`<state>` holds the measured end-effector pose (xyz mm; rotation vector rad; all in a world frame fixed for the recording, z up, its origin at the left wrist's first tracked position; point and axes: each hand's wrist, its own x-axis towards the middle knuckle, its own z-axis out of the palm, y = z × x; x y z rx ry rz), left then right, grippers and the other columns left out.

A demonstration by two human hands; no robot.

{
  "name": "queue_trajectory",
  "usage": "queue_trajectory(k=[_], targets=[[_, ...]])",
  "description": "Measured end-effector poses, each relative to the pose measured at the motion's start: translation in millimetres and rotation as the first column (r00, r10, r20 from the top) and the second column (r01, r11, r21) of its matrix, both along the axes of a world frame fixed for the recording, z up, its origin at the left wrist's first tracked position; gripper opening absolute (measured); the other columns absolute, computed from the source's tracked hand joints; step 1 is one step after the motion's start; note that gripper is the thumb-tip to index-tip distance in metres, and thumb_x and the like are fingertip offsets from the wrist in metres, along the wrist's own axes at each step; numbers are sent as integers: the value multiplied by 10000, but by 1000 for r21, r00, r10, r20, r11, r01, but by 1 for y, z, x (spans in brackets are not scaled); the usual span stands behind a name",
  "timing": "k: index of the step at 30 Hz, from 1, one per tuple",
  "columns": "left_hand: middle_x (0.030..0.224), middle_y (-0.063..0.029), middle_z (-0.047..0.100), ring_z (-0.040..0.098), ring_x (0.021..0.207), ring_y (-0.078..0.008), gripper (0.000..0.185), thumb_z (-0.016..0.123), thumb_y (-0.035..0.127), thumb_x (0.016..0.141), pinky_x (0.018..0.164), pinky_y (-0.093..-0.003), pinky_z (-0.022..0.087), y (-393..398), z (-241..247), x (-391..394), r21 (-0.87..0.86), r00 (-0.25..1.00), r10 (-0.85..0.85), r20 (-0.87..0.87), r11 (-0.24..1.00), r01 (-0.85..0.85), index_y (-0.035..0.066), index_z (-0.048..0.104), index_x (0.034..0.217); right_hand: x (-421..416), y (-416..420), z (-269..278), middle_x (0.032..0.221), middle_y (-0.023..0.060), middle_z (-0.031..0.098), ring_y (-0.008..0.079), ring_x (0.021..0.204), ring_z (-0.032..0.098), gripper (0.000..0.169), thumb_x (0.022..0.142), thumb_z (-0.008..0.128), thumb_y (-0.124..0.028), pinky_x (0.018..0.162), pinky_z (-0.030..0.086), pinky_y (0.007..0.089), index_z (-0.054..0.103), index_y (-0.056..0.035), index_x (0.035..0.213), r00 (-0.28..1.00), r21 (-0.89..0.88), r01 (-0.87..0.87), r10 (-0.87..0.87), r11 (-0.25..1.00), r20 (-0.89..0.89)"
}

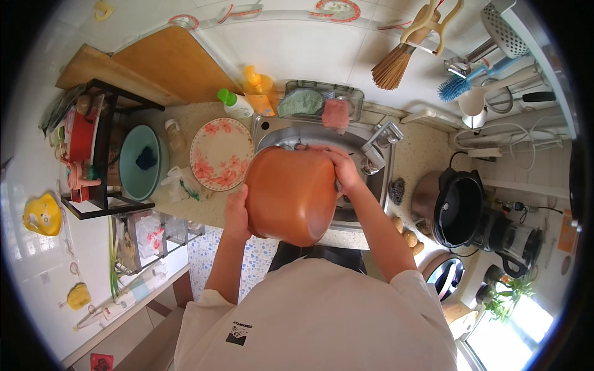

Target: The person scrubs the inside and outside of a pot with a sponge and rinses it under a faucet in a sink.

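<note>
A copper-orange inner cooker pot (290, 195) is tipped on its side over the front of the stainless steel sink (352, 218). My left hand (237, 212) grips its left side, thumb along the outer wall. On the far right side, my right hand (344, 167) is wrapped about the pot, with some fingers hidden behind it. A small greyish bit shows under my right palm; I cannot tell what it is. The tap (377, 150) stands just right of my right hand. The pot's inside faces away and most of the basin is hidden behind it.
A floral plate (222, 155) and a green basin (139, 162) stand left. Behind the sink are a rack with cloths (301, 102) and pump bottles (257, 83). Steel wool (397, 191), potatoes (410, 238) and an open electric cooker (429, 204) lie right.
</note>
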<state>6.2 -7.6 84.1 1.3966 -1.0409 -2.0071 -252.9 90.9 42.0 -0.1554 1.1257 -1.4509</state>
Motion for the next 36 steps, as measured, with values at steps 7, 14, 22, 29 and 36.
queue_trajectory(k=[7,14,22,29,36], targets=[[1445,-101,508,508,1302,-241,480,342,351,1067,1113,-409,386,-12,-12,-16,229,877,208,-433,966,-116,54,447,1429,41,23,-11,1453,148,490,231,1327,478,394,1034,342,-68,1133,344,351,482,31,1390,878,-223,459,-478,860,-34],[1470,-97,485,486,1327,-248,485,340,372,1067,1127,-423,370,-7,-12,-35,258,834,219,-507,961,-95,71,442,1433,83,55,7,1463,172,475,303,1390,417,405,1004,378,29,1157,291,412,449,56,1402,412,-374,356,-503,856,-760],[1393,-107,541,537,1253,-227,467,358,343,1065,1079,-389,405,8,-19,-41,233,918,212,-334,963,-138,15,474,1377,98,60,53,1351,178,567,409,1255,515,511,789,656,18,1093,386,485,588,21,1296,76,-288,-136,-280,948,-957],[1337,-138,575,582,1189,-225,468,369,335,1066,1031,-379,448,21,-13,-42,135,964,129,-233,986,-99,-15,497,1348,61,26,88,1458,184,470,394,1378,406,574,835,674,-127,1129,350,441,519,22,1367,-20,-86,-290,-96,953,-995],[1395,-132,544,551,1252,-256,508,380,378,1050,1073,-416,427,16,-13,-22,250,944,68,-323,968,16,20,460,1401,4,14,37,1539,183,376,366,1453,299,567,988,519,-278,1185,248,428,392,-34,1483,363,-107,-252,-8,962,-932]])
